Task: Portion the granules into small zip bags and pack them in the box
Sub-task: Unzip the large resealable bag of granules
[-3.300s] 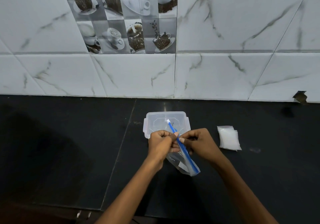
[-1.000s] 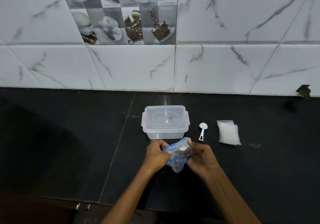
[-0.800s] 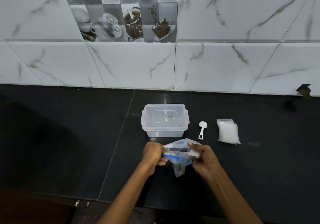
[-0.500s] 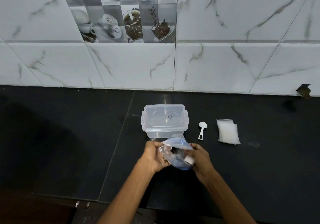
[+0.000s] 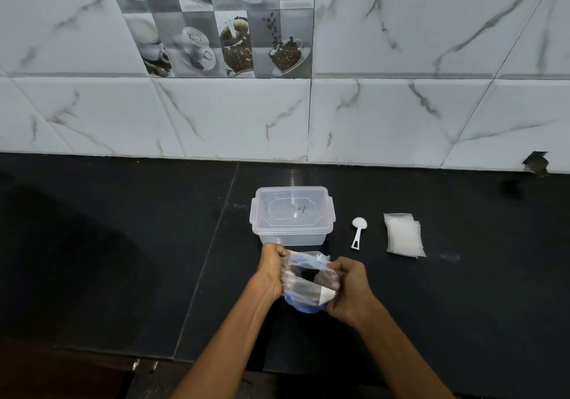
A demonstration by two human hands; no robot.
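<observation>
While the left hand (image 5: pixel 272 267) grips one side of the blue-zip bag (image 5: pixel 308 284), the right hand (image 5: pixel 350 289) grips the other, holding its mouth spread open between them. Just beyond the hands sits the lidded box (image 5: pixel 292 215); further right lie the spoon (image 5: pixel 357 232) and small bags (image 5: pixel 404 234). If either grip slips, the limp bag could sag and spill granules.

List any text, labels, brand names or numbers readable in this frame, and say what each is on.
Box lid: a small dark handwritten mark near its centre, too small and blurred to read.
Large zip bag, held by both hands: a white label patch at its right edge, no text legible.
Wall tile with coffee cup pictures: images only, no readable words.
Spoon and stack of small zip bags: no print visible.
</observation>
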